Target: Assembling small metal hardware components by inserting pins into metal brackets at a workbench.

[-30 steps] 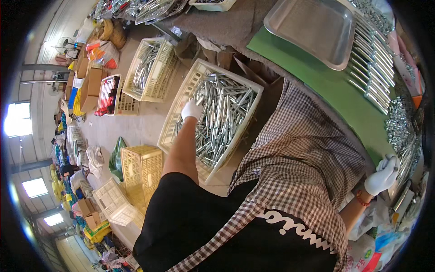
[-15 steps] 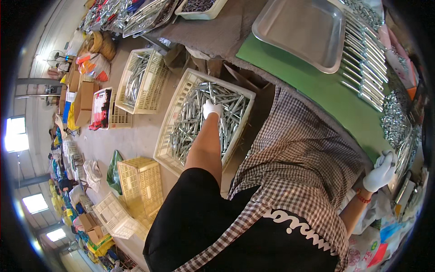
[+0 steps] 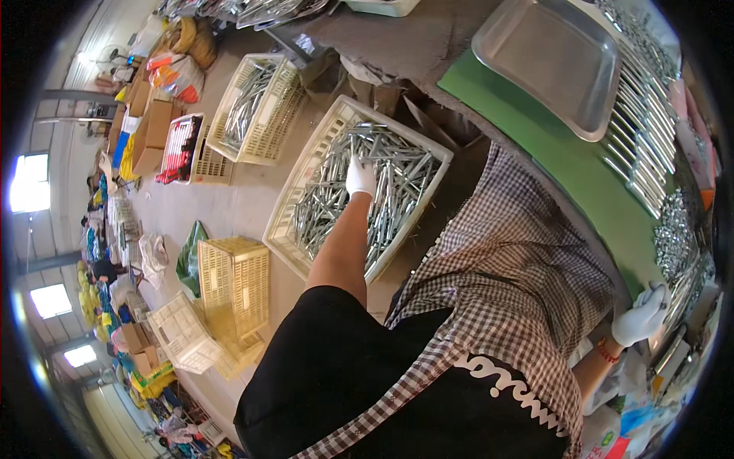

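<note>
My left hand (image 3: 360, 179), in a white glove, reaches down into a cream plastic crate (image 3: 279, 222) heaped with shiny metal rods (image 3: 325, 200). Its fingers look stretched and slightly apart among the rods, and I see none clearly gripped. At the right, my right hand (image 3: 641, 317), gloved in white with a red bracelet at the wrist, is by the edge of the green-topped table (image 3: 527, 130). Its fingers are curled in; whatever they hold is hidden. Close by it lie a pile of small metal parts (image 3: 674, 233) and more rods.
On the table sit a bare steel tray (image 3: 547, 57) and a row of metal rods (image 3: 638, 130). Left of the crate stand another crate of rods (image 3: 256, 107), a crate with red items (image 3: 183, 149) and stacked crates (image 3: 233, 287). Plastic bags (image 3: 612, 413) lie at lower right.
My view has shifted, so the table and crates sit differently. In the crate, my left hand has turned slightly, and the rod standing by its fingers is no longer distinct. My right hand stays by the table edge.
</note>
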A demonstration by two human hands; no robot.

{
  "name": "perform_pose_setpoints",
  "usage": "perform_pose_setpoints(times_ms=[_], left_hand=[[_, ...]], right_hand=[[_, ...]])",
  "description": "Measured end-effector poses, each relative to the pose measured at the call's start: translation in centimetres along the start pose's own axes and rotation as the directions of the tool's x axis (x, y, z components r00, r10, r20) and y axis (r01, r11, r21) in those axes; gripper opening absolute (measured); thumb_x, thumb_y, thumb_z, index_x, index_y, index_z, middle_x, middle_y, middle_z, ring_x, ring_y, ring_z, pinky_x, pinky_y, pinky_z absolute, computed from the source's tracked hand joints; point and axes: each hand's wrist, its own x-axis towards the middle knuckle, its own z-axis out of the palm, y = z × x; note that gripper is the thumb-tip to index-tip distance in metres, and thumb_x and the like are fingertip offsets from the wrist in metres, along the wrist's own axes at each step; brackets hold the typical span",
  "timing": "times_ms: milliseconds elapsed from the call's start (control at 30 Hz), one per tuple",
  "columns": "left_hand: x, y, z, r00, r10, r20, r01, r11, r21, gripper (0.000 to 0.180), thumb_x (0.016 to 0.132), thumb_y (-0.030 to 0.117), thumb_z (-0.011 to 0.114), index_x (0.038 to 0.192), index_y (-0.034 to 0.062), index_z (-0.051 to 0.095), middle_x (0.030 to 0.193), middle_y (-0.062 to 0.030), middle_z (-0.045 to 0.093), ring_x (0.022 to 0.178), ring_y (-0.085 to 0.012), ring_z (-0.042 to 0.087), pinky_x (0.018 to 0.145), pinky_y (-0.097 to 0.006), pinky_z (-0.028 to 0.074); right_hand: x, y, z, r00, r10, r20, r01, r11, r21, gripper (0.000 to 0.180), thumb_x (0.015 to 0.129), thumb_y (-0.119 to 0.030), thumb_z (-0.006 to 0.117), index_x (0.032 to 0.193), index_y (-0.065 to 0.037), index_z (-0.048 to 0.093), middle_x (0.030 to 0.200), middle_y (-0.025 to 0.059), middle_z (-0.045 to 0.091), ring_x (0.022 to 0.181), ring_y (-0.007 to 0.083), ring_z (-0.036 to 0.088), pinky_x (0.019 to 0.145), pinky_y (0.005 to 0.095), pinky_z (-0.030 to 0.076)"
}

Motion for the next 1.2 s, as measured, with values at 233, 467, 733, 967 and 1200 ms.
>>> perform_pose_setpoints(times_ms=[233, 467, 733, 967, 1200], left_hand=[[1.2, -7.0, -7.0, 0.992, -0.1, -0.082, 0.051, 0.884, -0.465, 0.017, 0.091, 0.011, 0.062, 0.106, 0.003, 0.063, 0.085, -0.0088, 0.067, 0.076, -0.0185, 0.062, 0.072, -0.034, 0.051], [-1.3, -16.8, -17.0, 0.98, -0.117, -0.159, 0.037, 0.9, -0.434, 0.018, 0.091, 0.011, 0.065, 0.108, 0.0059, 0.064, 0.084, -0.0045, 0.065, 0.068, -0.0122, 0.057, 0.064, -0.03, 0.048], [-5.6, -23.8, -16.2, 0.923, -0.373, -0.093, 0.347, 0.914, -0.211, 0.029, 0.09, 0.023, 0.066, 0.111, 0.0034, 0.064, 0.092, -0.0131, 0.07, 0.081, -0.0246, 0.067, 0.079, -0.04, 0.053], [-9.9, -27.3, -9.7, 0.657, -0.721, 0.219, 0.746, 0.579, -0.329, 0.027, 0.09, 0.031, 0.063, 0.104, 0.0079, 0.066, 0.096, -0.0128, 0.072, 0.08, -0.0295, 0.07, 0.07, -0.043, 0.056], [-12.2, -26.9, -11.9, 0.894, -0.248, 0.373, -0.066, 0.751, 0.657, 0.023, 0.093, 0.027, 0.057, 0.095, 0.0087, 0.071, 0.097, -0.0172, 0.074, 0.088, -0.0315, 0.073, 0.072, -0.042, 0.059]], right_hand=[[0.1, 0.1, 0.2, 0.991, -0.132, 0.005, 0.131, 0.98, -0.151, 0.034, 0.103, -0.023, 0.046, 0.089, 0.003, 0.064, 0.064, -0.0058, 0.038, 0.054, 0.0037, 0.03, 0.049, 0.0228, 0.02], [0.8, -0.4, 0.0, 0.996, 0.08, 0.042, -0.078, 0.996, -0.043, 0.036, 0.103, -0.025, 0.047, 0.096, 0.004, 0.066, 0.071, -0.0034, 0.048, 0.057, 0.0039, 0.034, 0.051, 0.0218, 0.024], [1.1, -0.6, 0.5, 0.996, 0.085, -0.011, -0.085, 0.996, -0.036, 0.037, 0.102, -0.028, 0.049, 0.101, 0.004, 0.067, 0.082, 0.0002, 0.057, 0.062, 0.0051, 0.038, 0.053, 0.0212, 0.029], [1.6, -1.1, 0.6, 0.989, 0.129, 0.072, -0.125, 0.991, -0.053, 0.034, 0.101, -0.028, 0.049, 0.093, 0.0, 0.066, 0.07, -0.0045, 0.043, 0.059, 0.0053, 0.034, 0.052, 0.023, 0.025], [1.6, -1.2, 1.5, 0.99, 0.133, 0.04, -0.13, 0.99, -0.056, 0.034, 0.101, -0.028, 0.048, 0.093, -0.002, 0.067, 0.069, -0.0051, 0.041, 0.058, 0.0047, 0.033, 0.051, 0.0232, 0.024]])
